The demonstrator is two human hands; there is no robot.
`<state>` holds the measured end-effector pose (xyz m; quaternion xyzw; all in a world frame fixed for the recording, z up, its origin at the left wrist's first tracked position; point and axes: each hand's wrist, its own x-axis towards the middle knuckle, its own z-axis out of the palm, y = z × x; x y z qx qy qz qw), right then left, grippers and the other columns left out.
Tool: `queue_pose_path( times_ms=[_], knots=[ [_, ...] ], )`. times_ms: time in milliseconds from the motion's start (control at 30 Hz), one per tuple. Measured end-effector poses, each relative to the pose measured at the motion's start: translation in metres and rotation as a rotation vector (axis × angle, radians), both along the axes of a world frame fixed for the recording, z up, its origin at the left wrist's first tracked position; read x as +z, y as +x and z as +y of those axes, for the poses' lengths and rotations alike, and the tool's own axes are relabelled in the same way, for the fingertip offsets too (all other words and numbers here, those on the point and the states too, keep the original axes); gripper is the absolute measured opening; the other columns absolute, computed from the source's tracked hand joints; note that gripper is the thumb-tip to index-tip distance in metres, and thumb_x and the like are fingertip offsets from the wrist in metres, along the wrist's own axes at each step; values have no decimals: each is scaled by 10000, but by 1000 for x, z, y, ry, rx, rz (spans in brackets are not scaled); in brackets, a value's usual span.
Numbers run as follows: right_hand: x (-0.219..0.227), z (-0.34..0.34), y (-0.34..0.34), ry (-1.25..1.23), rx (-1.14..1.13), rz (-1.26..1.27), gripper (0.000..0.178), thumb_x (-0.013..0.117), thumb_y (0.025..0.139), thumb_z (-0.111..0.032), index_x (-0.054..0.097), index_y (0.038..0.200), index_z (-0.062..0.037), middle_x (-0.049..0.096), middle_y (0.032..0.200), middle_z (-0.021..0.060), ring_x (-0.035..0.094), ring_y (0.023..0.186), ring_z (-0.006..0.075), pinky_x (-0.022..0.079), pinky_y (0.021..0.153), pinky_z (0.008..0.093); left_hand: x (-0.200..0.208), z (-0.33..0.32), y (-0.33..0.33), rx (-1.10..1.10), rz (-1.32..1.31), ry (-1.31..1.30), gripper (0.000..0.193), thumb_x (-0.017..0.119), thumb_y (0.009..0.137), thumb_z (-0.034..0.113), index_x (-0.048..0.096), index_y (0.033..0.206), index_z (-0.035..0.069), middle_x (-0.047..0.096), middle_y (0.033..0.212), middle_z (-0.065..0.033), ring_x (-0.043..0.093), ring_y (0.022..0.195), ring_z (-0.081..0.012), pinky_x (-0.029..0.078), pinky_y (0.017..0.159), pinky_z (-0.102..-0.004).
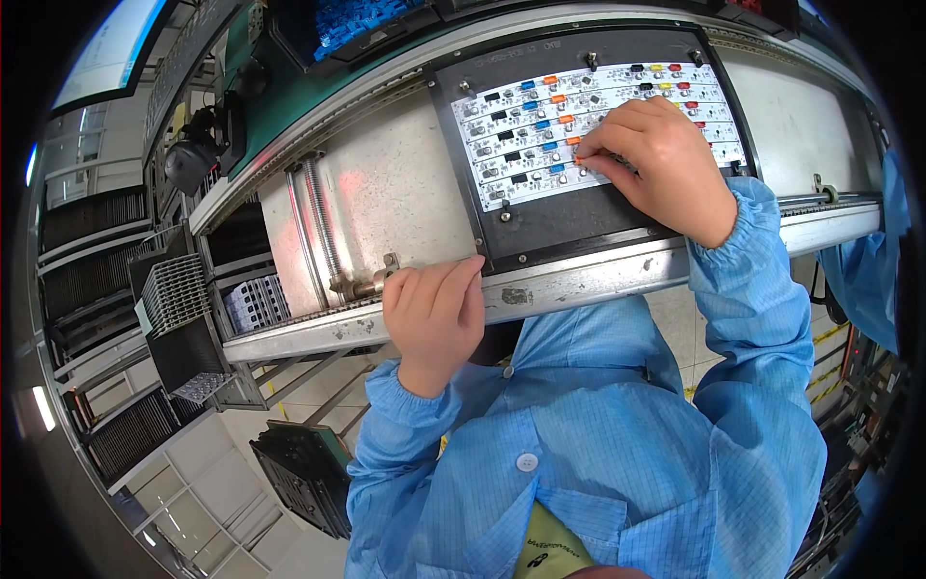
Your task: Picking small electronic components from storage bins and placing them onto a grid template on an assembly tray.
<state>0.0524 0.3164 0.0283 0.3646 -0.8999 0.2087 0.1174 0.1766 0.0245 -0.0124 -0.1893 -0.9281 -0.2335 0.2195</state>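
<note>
A black fixture plate [569, 230] lies across the conveyor and holds a panel of white circuit boards [532, 193] in several rows. Each row carries small coloured connectors, blue, orange, black, yellow and red. My right hand [658, 159] reaches over the panel, thumb and forefinger pinched on a small orange connector [580, 161] at the nearest row. The palm covers part of the boards. My left hand [434, 314] is curled over the near metal rail [540, 294], its fingers together and the forefinger tip touching the fixture's near left corner.
A metal conveyor bed [386, 183] with a threaded rod [323, 227] extends left of the fixture. Beyond the far rail stands a bin of blue parts [357, 27] on a green mat [280, 92]. Racks [174, 299] stand at left; another blue sleeve [863, 261] shows at right.
</note>
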Motion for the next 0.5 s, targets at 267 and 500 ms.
queue_pose_path(
  times_ms=[267,500],
  knots=[
    [-1,1,-1,-19,21,4,102,823,834,-109,764,917,-95,730,879,52,681,823,259,505,771,381,-1,-1,0,0,-5,-2,204,775,855,70,766,1051,127,728,922,-7,668,796,-200,475,818,-347],
    [-4,-1,-2,-13,11,2,100,821,831,-103,769,916,-99,718,865,51,679,829,263,506,775,383,-4,-4,-3,6,-3,2,200,776,851,67,770,1043,126,723,913,-8,666,797,-203,478,818,-349]
  ],
)
